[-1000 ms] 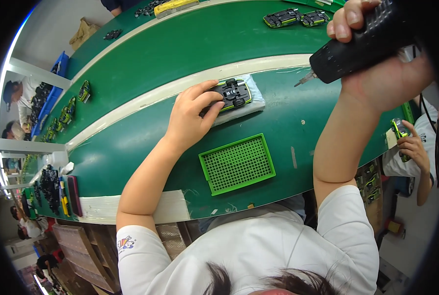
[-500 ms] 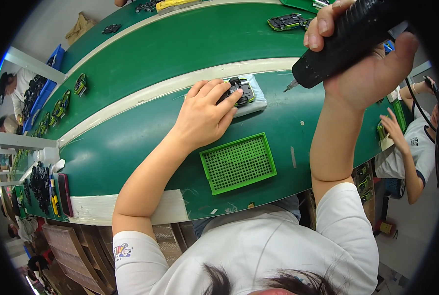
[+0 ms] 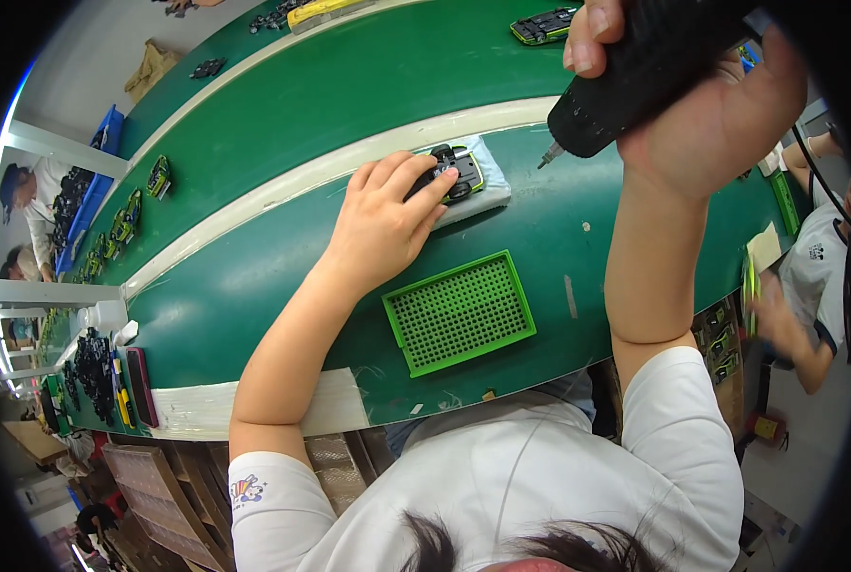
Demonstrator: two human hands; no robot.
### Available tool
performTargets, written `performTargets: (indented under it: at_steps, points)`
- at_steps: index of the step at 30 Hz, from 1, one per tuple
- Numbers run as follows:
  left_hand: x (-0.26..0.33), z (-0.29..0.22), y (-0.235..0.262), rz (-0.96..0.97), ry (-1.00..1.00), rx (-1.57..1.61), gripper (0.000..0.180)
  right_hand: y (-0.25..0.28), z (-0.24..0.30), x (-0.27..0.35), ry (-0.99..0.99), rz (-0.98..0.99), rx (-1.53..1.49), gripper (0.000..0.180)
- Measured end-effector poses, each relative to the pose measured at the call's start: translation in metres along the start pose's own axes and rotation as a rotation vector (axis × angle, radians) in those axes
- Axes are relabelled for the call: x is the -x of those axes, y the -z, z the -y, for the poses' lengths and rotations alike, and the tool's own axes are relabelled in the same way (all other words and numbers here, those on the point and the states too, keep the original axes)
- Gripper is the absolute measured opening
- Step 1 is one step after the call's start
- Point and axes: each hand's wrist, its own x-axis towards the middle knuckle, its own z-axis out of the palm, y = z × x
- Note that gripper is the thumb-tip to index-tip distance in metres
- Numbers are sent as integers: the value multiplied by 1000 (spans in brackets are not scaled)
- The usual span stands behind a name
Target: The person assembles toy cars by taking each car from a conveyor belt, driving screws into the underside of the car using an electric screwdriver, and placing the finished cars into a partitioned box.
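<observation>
While the green table (image 3: 254,296) is curving away under bright light, toy cars (image 3: 125,219) are sitting along its far belt. A green perforated tray (image 3: 459,312) is lying near the front edge, contents too small to tell. The left hand (image 3: 383,224) is pressing its fingers flat on a toy car (image 3: 459,172) resting on a pale pad (image 3: 487,186). The right hand (image 3: 702,114) is gripping a black screwdriver (image 3: 635,71), tip hovering just beside the car.

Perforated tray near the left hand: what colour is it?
Bright green, the perforated tray lies on the darker green table; head view shows it best.
</observation>
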Motion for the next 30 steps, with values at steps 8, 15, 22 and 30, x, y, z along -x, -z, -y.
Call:
performTargets:
  at_steps: [8, 15, 22, 30]
  points:
    - [1, -3, 2, 5, 16, 20, 38, 38, -22, -9, -102, 299, -275, 61]
    - [-7, -4, 5, 42, 3, -27, 35, 51, -43, 2, -194, 289, -134, 53]
    - [-13, -7, -1, 6, 209, 147, 60, 54, -54, 6, -251, 296, -10, 47]
    - [-3, -2, 4, -47, 189, 123, 54, 41, -56, -3, -309, 388, 183, 41]
